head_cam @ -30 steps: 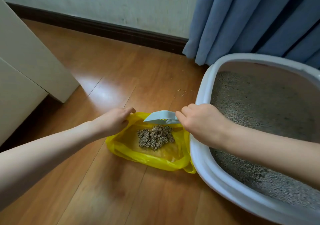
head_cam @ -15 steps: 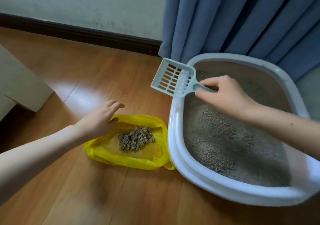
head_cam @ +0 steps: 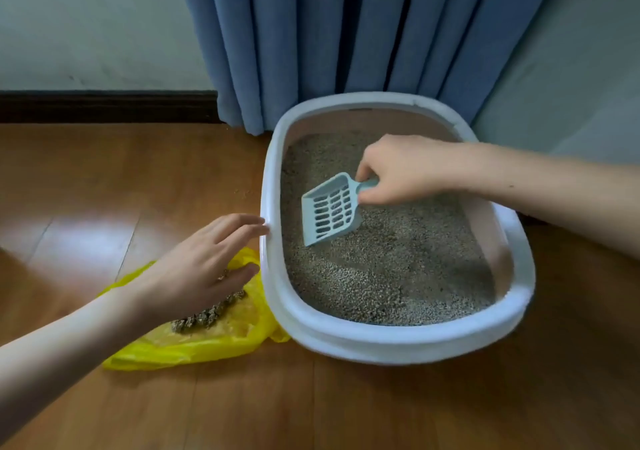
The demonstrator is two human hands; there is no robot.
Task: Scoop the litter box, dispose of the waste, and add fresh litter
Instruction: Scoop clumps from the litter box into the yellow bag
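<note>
Gripping the slotted scoop [head_cam: 330, 210] by its handle, right hand [head_cam: 405, 169] holds it over grey litter [head_cam: 398, 269] inside the litter box [head_cam: 381, 340]. Left hand [head_cam: 194, 273], fingers spread loose, touches the box's left rim above yellow bag [head_cam: 194, 345] holding clumps [head_cam: 207, 316].

Inside the litter box [head_cam: 349, 340] the litter lies open toward 6 o'clock, with only the scoop [head_cam: 329, 211] and the right hand [head_cam: 408, 169] filling the upper middle. At 9 o'clock the left hand [head_cam: 194, 269] and the yellow bag [head_cam: 194, 349] crowd the rim. The curtain [head_cam: 346, 33] closes off 12 o'clock; the floor [head_cam: 346, 411] at 6 o'clock is bare
</note>
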